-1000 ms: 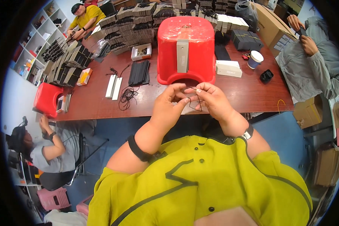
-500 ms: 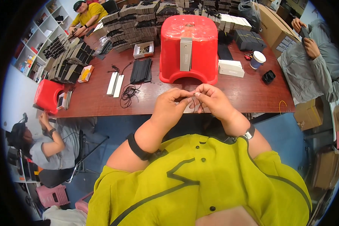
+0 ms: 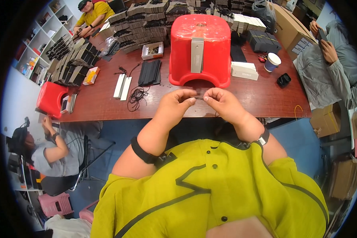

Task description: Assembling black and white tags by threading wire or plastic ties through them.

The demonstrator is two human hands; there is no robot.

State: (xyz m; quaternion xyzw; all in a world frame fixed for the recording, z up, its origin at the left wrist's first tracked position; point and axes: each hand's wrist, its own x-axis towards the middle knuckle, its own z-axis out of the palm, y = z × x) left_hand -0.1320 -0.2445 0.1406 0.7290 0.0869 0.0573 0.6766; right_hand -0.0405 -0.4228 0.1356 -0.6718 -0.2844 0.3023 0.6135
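A short piece of thin black cord [image 3: 200, 98] is stretched between my two hands, just above the table's near edge. My left hand [image 3: 171, 106] is closed, with thumb and forefinger pinching one end of the cord. Opposite it, my right hand [image 3: 227, 107] pinches the cord the same way, and a loose bit hangs below its fingers. Beyond the hands stands an upturned red plastic stool [image 3: 179, 55], a small stack of grey card tags [image 3: 196, 59] leaning on its side. Left of the hands lie a tangle of black cord [image 3: 137, 99] and white strips [image 3: 125, 88].
Black strips [image 3: 150, 72] and a small parts box [image 3: 152, 51] lie left of the stool; white card stacks [image 3: 244, 72], a paper cup [image 3: 272, 62] and a black dish [image 3: 283, 80] lie right. Tag piles [image 3: 154, 23] line the back. Other people sit left, far left and right.
My hands have drawn apart, the left one moving left, pulling the cord between them straighter. In the earlier frame the fingertips met and two cord ends hung down.
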